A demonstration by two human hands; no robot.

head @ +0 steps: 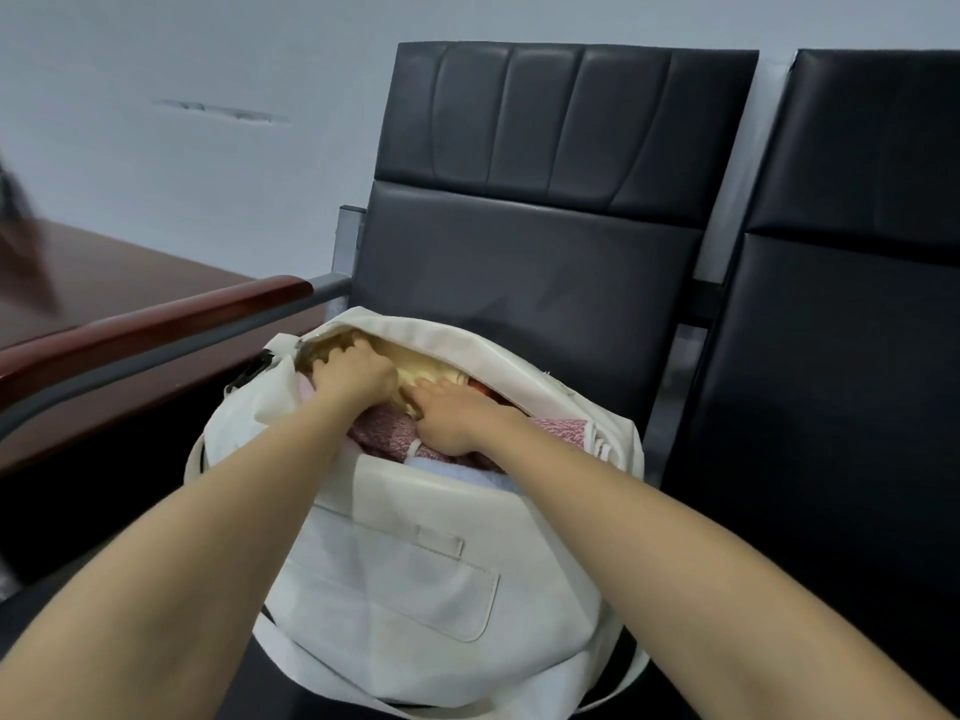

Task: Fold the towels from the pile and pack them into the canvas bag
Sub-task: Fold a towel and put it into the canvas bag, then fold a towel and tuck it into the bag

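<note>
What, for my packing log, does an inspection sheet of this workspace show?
Surface: black chair, with the canvas bag on its seat.
Job's things: canvas bag open, holding yellow towel, pink towel, pale blue towel.
Clutter: nothing seen.
Hands: left hand curls into the yellow towel; right hand presses the towels beside it.
Cables: nothing seen.
Surroundings: second chair right; wooden armrest and brown table left; pale wall.

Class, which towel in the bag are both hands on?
The pale yellow towel at the back of the cream canvas bag: left hand and right hand touch it. The pink speckled towel and pale blue towel lie nearer.
</note>
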